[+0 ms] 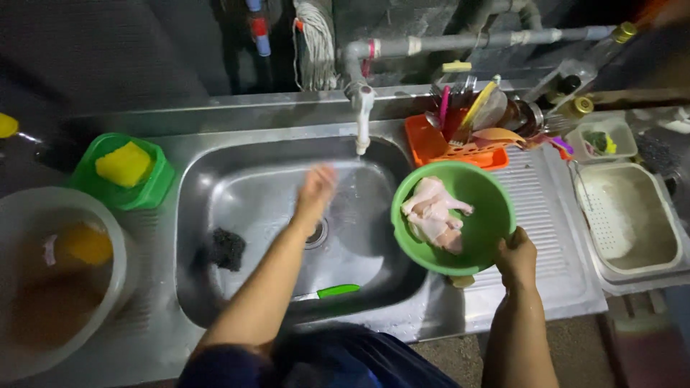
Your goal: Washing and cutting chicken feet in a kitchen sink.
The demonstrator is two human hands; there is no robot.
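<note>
From the head camera, the steel sink (pixel 215 172) is the landmark. The left hand (pixel 317 188) is stretched out over the middle of the sink, just below the white tap (pixel 361 115); it is blurred, the fingers look loosely spread and it holds nothing. The right hand (pixel 516 257) grasps the near rim of a green bowl (pixel 489 215), which is tipped toward the sink and rests on the sink's right edge. Pale raw chicken pieces (pixel 435 214) lie inside the bowl.

In the sink, a dark scouring pad (pixel 228 248) sits at the left side of the basin, and a knife with a green handle (pixel 338 291) lies near the front wall. The drain (pixel 318 233) is partly hidden by the left forearm.

Left of the sink stands a green container with a yellow sponge (pixel 124 164) in it, and farther left a large pale tub (pixel 108 237) of brownish water. Right of the sink, behind the bowl, an orange basket (pixel 431 144) holds utensils. Farther right, past the ribbed drainboard (pixel 546 215), sits a white rectangular strainer tray (pixel 668 230).
</note>
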